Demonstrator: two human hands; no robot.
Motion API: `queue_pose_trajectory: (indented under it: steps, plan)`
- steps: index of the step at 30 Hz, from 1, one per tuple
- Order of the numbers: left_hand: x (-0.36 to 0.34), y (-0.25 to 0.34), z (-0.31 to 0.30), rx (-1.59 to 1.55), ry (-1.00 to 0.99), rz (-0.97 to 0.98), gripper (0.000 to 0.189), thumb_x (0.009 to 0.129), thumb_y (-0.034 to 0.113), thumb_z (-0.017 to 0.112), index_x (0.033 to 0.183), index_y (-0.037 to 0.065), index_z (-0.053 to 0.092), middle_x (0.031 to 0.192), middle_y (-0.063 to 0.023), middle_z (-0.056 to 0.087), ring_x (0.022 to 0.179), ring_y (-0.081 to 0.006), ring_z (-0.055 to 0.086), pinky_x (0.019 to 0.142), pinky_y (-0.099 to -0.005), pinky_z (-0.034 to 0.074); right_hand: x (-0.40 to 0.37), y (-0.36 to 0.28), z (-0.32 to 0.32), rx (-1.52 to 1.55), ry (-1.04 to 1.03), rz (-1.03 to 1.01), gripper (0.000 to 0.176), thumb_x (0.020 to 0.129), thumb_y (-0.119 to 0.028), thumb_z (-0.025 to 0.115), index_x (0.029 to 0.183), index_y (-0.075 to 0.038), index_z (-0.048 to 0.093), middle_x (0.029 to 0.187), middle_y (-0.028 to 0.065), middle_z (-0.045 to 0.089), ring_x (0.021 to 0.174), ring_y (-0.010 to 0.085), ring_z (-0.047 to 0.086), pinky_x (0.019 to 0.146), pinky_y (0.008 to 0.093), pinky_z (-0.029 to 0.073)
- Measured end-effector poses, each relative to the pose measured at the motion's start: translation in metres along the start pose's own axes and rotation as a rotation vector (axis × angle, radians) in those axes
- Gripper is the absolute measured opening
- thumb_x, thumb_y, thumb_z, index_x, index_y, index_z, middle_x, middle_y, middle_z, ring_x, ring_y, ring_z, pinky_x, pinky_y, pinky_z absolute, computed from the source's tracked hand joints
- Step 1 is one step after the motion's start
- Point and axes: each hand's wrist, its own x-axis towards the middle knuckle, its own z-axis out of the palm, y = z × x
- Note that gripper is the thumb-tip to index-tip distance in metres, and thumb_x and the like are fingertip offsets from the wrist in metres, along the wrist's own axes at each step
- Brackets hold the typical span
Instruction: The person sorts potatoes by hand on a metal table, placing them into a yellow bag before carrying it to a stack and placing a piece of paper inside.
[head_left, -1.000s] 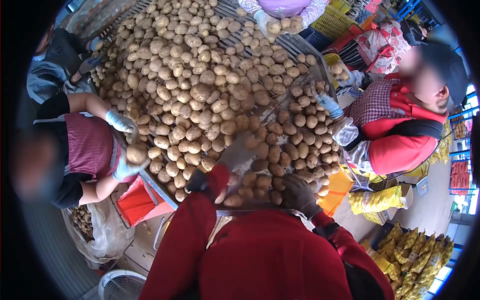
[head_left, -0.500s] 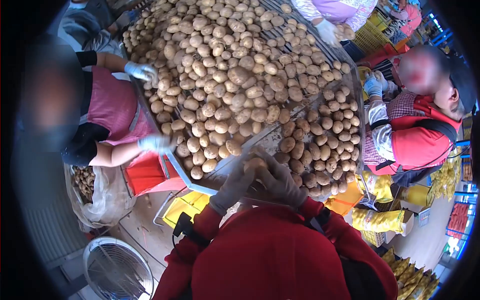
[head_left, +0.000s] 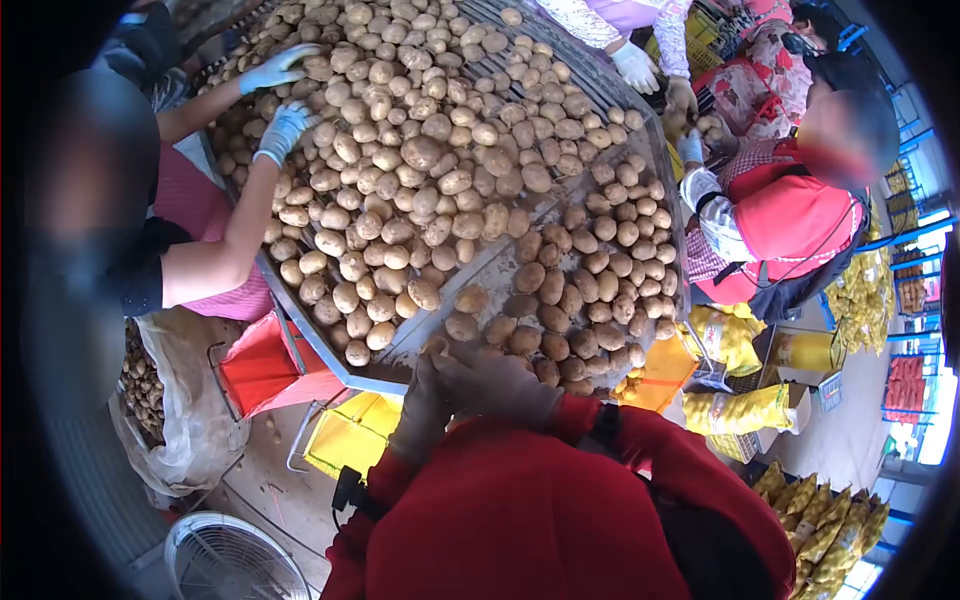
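Note:
A long metal sorting table point(head_left: 330, 350) carries a big heap of tan potatoes point(head_left: 420, 150), thinner toward my end. My two hands wear dark grey gloves and meet at the table's near edge, close to my red-sleeved chest. My left hand point(head_left: 422, 408) is curled, and a potato point(head_left: 436, 347) shows at its fingertips. My right hand point(head_left: 498, 383) lies across beside it, fingers pointing left; what it covers is hidden. Loose potatoes point(head_left: 525, 340) lie just beyond both hands.
A person in a pink apron on the left reaches onto the heap with pale gloved hands point(head_left: 283, 125). A person in a red vest point(head_left: 790, 225) stands on the right, another gloved hand point(head_left: 636, 66) works at the far end. Red crate point(head_left: 262, 365), yellow crate point(head_left: 350, 435), fan point(head_left: 235, 560), yellow net bags point(head_left: 830, 520) below.
My hands have drawn back from over the potatoes to the table's near edge and stayed together. The person on the left has lifted both hands from the table's side onto the heap.

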Motion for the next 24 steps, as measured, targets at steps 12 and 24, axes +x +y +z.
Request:
queue_pose_trajectory:
  steps: [12,24]
  plan:
    - [-0.09,-0.025,-0.136,0.755,0.564,0.406,0.048,0.083,0.009,0.081,0.123,0.002,0.055,0.101,-0.0116,0.068,0.09,-0.0252,0.069,0.075,-0.0381,0.056,-0.018,0.095,-0.046,-0.204,0.199,0.157,0.046,0.093,-0.017,0.064,0.139,-0.015,0.058,0.131,0.0099,0.066,0.119,0.0337,0.063,0.096,0.0448,0.053]
    - [-0.07,-0.035,-0.172,1.002,0.941,0.127,0.056,0.1,0.024,0.06,0.147,-0.003,0.047,0.145,-0.0282,0.054,0.135,-0.0441,0.051,0.114,-0.0471,0.041,-0.071,0.088,-0.008,-0.323,0.442,0.32,0.048,0.087,-0.014,0.064,0.135,-0.01,0.06,0.138,0.0163,0.06,0.125,0.0374,0.059,0.106,0.0479,0.047]
